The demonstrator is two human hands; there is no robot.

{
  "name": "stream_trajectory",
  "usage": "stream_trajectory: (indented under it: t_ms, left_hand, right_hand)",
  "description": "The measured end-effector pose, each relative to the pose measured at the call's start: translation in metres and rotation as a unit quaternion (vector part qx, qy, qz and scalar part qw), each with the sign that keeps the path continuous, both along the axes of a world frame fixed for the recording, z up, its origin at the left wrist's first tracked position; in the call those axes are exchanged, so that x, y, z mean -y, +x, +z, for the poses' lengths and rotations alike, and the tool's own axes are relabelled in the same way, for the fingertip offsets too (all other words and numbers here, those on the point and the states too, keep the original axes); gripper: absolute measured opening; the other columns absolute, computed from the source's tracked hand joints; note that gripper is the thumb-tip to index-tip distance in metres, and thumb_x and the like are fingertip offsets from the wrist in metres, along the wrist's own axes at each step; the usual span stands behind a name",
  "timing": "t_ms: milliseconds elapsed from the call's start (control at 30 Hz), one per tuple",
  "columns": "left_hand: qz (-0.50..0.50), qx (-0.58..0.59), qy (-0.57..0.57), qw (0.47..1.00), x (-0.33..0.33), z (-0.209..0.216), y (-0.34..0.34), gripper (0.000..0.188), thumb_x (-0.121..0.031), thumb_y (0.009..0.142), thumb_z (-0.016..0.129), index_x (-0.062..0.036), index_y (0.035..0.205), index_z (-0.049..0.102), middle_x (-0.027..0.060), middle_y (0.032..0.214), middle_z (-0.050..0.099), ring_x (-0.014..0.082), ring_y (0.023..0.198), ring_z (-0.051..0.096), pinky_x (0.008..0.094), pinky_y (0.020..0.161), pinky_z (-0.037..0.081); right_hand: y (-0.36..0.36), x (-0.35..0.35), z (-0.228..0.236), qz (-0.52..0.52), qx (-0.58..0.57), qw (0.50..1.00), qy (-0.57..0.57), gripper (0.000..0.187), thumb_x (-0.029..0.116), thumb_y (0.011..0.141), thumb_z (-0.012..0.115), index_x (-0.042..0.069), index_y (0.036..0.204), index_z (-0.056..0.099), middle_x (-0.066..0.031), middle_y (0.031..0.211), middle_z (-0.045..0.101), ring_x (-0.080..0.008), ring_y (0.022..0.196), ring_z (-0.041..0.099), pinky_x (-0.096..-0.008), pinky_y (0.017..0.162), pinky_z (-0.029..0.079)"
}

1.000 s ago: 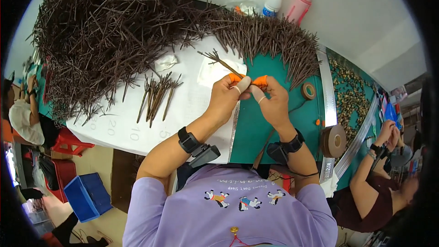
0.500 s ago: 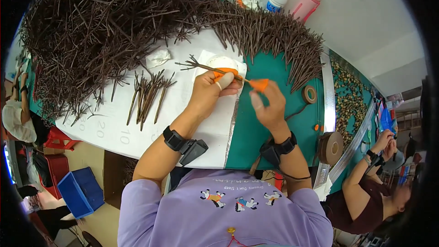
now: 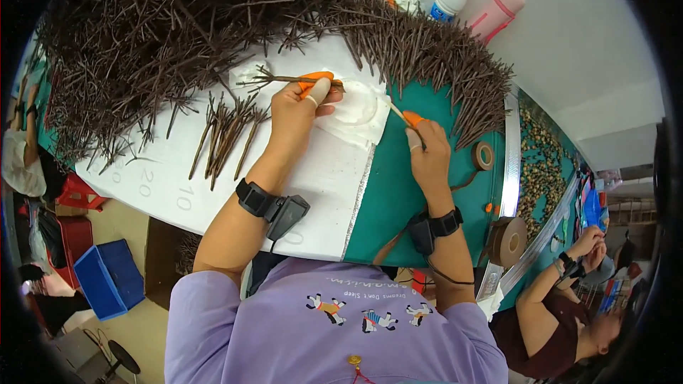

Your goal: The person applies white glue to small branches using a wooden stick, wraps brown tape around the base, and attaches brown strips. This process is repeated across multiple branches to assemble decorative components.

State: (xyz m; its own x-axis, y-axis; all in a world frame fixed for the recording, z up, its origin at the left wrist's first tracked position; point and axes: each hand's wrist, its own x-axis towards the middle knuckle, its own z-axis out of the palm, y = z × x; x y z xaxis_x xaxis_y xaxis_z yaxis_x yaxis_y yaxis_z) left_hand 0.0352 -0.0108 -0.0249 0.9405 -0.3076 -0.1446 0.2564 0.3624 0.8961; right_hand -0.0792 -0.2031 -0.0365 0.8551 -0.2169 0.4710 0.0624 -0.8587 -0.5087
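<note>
My left hand (image 3: pixel 293 110) is closed on a brown artificial twig (image 3: pixel 284 79), whose forked end points left. An orange finger cot covers its forefinger and a pale one its thumb. Just right of the twig lies a white pasty patch (image 3: pixel 359 108) on the white sheet. My right hand (image 3: pixel 431 153), also with orange and pale finger cots, pinches a thin light stick (image 3: pixel 398 113); its whitish tip is at the edge of the patch. Several separate twigs (image 3: pixel 226 135) lie on the sheet near my left forearm.
A large heap of brown twigs (image 3: pixel 142 35) covers the far left, with a row of twigs (image 3: pixel 427 50) along the back. Tape rolls (image 3: pixel 483 156) sit at the right near a metal edge strip (image 3: pixel 510 163). A bottle (image 3: pixel 451 0) and pink flask (image 3: pixel 496 14) stand behind. Another person (image 3: pixel 551 313) works at the right.
My left hand has moved left and farther away with the twig. My right hand has moved slightly right and nearer, so the stick is now apart from the twig, its tip by the white patch.
</note>
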Motion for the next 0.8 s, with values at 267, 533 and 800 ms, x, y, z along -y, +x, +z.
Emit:
stream_trajectory:
  t_ms: [267, 533, 800]
  left_hand:
    - [-0.068, 0.022, 0.033, 0.997, 0.000, -0.001, -0.002, 0.020, -0.016, 0.085, 0.053, -0.0015, 0.097, 0.059, 0.0057, 0.089, 0.063, 0.0113, 0.080, 0.060, 0.0202, 0.063, 0.045]
    - [-0.113, 0.030, 0.041, 0.992, 0.003, -0.002, -0.006, 0.021, -0.016, 0.085, 0.053, -0.0012, 0.097, 0.060, 0.0058, 0.089, 0.062, 0.0114, 0.079, 0.059, 0.0199, 0.062, 0.046]
    - [-0.097, -0.009, 0.014, 0.995, 0.001, 0.000, -0.004, 0.021, -0.016, 0.084, 0.055, 0.0005, 0.095, 0.059, 0.0073, 0.088, 0.063, 0.0120, 0.077, 0.061, 0.0194, 0.063, 0.048]
  right_hand:
    - [0.000, -0.002, 0.011, 0.041, 0.087, 0.995, -0.020, 0.020, 0.002, 0.079, 0.054, 0.001, 0.097, 0.061, -0.0079, 0.075, 0.044, -0.0196, 0.067, 0.043, -0.0280, 0.059, 0.035]
    - [-0.002, -0.003, 0.014, 0.049, 0.073, 0.995, -0.053, 0.019, 0.003, 0.078, 0.054, 0.002, 0.096, 0.062, -0.0068, 0.073, 0.041, -0.0192, 0.069, 0.042, -0.0279, 0.061, 0.035]
    - [-0.002, -0.002, 0.015, 0.067, 0.050, 0.994, -0.072, 0.020, 0.002, 0.076, 0.055, 0.004, 0.096, 0.062, -0.0060, 0.072, 0.041, -0.0203, 0.068, 0.041, -0.0290, 0.062, 0.034]
